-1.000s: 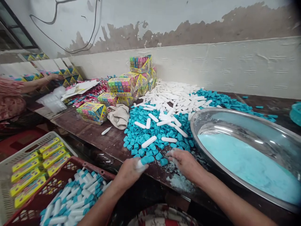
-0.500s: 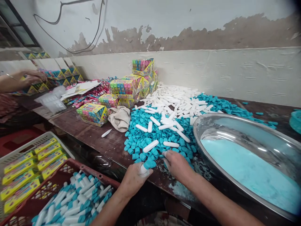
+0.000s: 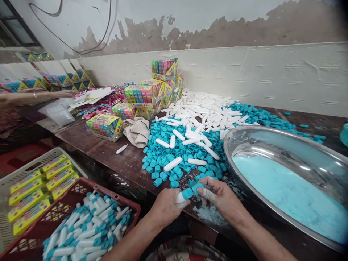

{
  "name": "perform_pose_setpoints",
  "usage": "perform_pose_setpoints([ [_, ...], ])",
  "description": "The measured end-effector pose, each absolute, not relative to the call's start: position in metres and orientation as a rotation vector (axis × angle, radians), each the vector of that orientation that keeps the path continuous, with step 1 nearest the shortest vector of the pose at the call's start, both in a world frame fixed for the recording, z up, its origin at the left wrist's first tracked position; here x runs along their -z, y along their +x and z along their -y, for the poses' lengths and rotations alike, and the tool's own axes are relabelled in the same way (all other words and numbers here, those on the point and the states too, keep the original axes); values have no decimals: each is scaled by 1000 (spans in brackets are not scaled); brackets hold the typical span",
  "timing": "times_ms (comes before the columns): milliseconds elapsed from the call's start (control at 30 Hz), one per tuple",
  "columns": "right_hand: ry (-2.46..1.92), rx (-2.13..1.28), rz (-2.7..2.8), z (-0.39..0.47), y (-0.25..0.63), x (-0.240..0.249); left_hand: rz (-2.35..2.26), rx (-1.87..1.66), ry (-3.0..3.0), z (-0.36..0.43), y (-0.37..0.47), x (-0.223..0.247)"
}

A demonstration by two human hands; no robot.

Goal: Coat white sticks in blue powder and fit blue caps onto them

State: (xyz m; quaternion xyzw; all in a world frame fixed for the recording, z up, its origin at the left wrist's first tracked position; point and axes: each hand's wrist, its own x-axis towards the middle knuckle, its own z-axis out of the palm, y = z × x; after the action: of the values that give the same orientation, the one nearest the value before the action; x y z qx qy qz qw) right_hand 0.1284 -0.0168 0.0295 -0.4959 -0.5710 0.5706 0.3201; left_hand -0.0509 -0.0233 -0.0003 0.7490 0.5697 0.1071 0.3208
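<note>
Near the table's front edge, my left hand (image 3: 167, 208) is closed around a white tube (image 3: 179, 197) with a blue cap on its end. To its right, my right hand (image 3: 219, 195) pinches a loose blue cap (image 3: 197, 188) between thumb and fingers, close beside the capped end. White powder coats the fingertips. Behind both hands lies a heap of blue caps (image 3: 160, 165), with several white tubes (image 3: 173, 164) on top. A larger pile of white tubes (image 3: 209, 110) spreads farther back.
A steel basin (image 3: 272, 132) with pale blue powder stands at right. A red crate (image 3: 134, 208) of capped tubes and a white basket (image 3: 58, 150) of yellow boxes are at lower left. Packed boxes (image 3: 138, 96) and a cloth (image 3: 137, 132) sit mid-table; another person's arm (image 3: 40, 97) reaches in.
My right hand has come away from the heap with a blue cap, turning palm inward. My left hand has shifted right with its tube. The other person's hand has moved right; the view has shifted slightly.
</note>
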Motion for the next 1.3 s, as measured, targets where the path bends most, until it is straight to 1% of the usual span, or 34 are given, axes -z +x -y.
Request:
perform_pose_setpoints([
  [300, -1289, -1669, 1575, 26, 128, -32, -1393, -166, 2099, 28, -42, -5],
  [367, -1364, -1595, 1621, 29, 126, -33, -1389, -136, 2149, 29, -39, -6],
  [500, -1401, -1203, 1834, 36, 116, -32, -1427, -140, 2184, 34, -36, -6],
  [567, -1348, -1155, 1927, 40, 107, -29, -1438, -158, 2146, 38, -44, -7],
  [667, -1336, -1257, 1994, 39, 101, -24, -1502, -147, 2043, 49, -85, -6],
  [733, -1384, -1226, 2006, 32, 105, -23, -1651, -113, 1960, 58, -132, -4],
  [833, -1464, -975, 2064, 9, 119, -25, -1974, 118, 1869, 68, -204, -1],
  [867, -1489, -871, 2102, 0, 124, -26, -2058, 164, 1856, 68, -220, -2],
  [900, -1518, -772, 2140, -8, 126, -27, -2106, 132, 1877, 65, -228, -3],
  [1000, -1585, -584, 2214, -23, 124, -31, -2021, -206, 2040, 40, -207, -14],
  [1100, -1535, -588, 2234, -20, 112, -31, -1833, -466, 2216, -2, -147, -24],
  [1200, -1486, -631, 2221, -9, 106, -27, -1787, -379, 2343, -36, -96, -23],
  [1300, -1492, -636, 2193, -3, 108, -24, -1780, -311, 2372, -53, -76, -12],
])
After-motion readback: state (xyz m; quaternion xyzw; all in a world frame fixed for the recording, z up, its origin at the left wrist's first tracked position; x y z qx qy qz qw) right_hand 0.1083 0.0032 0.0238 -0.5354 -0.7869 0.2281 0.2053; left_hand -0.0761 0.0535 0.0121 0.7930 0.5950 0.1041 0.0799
